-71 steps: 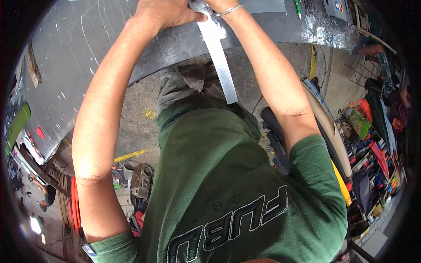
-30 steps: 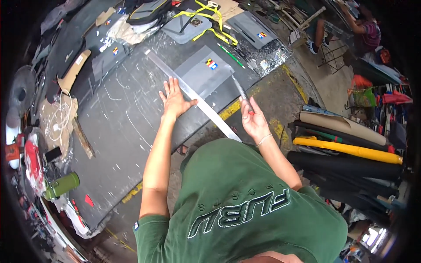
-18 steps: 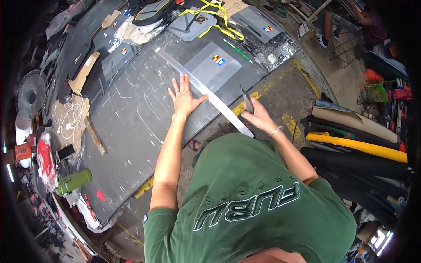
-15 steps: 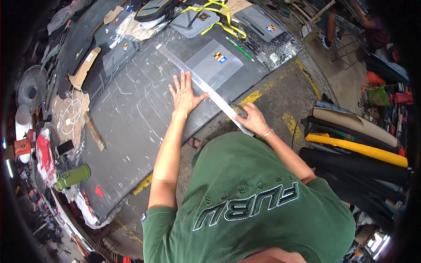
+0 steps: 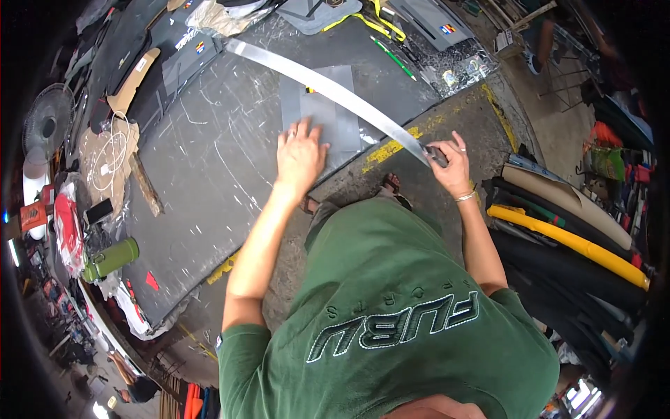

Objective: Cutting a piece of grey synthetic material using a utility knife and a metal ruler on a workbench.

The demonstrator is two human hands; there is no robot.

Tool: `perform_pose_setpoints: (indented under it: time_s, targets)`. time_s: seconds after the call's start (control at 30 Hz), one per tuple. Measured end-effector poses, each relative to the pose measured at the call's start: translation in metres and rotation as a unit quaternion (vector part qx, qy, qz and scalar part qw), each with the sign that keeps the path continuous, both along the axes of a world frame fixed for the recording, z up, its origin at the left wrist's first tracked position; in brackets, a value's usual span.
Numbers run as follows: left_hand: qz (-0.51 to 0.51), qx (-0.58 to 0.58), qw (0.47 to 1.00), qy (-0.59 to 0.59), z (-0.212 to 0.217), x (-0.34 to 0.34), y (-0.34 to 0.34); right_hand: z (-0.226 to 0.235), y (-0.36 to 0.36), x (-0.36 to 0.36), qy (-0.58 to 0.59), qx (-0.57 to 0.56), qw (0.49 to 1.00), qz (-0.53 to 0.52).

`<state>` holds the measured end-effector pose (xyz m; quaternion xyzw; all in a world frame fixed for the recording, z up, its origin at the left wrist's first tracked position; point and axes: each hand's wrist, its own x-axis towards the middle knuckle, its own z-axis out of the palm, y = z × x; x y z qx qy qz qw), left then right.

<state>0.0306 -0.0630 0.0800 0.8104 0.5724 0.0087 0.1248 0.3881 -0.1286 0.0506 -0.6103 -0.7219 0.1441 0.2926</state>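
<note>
My right hand [image 5: 450, 166] is closed on the near end of a long metal ruler [image 5: 335, 92], beyond the table's front edge. A small dark tool [image 5: 437, 156] also shows in its grip; its kind is hard to make out. The ruler slants far left over a flat grey sheet [image 5: 340, 124], partly covering the small coloured patch [image 5: 310, 89] on it, and looks raised from the table. My left hand [image 5: 302, 159] lies palm down at the sheet's near left edge, fingers bent slightly and apart, holding nothing.
The scratched dark table [image 5: 202, 181] carries a green pencil [image 5: 393, 58], a grey panel [image 5: 429, 24], cardboard [image 5: 87, 150] with a white cord, and a green bottle [image 5: 112, 259]. A fan [image 5: 49, 126] stands left. Rolls of material [image 5: 569, 244] lie right.
My left hand has let go of the ruler and moved onto the sheet's near edge. My right hand has swung the ruler up and rightward. The sheet appears shifted left.
</note>
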Motion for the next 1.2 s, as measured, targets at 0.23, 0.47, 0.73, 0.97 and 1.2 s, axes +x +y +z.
perform_pose_setpoints:
  time_s: [0.23,0.47,0.73,0.97,1.2]
  targets:
    - [-0.009,0.142,0.990,-0.010,-0.030,-0.003,0.026,-0.014,0.000,0.000,0.092,-0.007,0.991,-0.101]
    - [0.064,0.067,0.996,0.012,-0.020,0.010,0.018,0.003,-0.012,-0.024,0.172,-0.120,0.965,-0.159]
    - [-0.027,0.031,0.999,-0.010,-0.058,-0.022,0.030,-0.006,-0.020,-0.034,0.199,-0.137,0.963,-0.122]
    - [0.000,0.044,0.999,-0.011,-0.067,-0.032,0.080,-0.013,-0.014,-0.072,0.247,-0.200,0.943,-0.103]
    - [0.182,0.090,0.946,-0.252,-0.066,-0.046,0.049,-0.024,-0.018,-0.082,0.244,-0.149,0.956,-0.066]
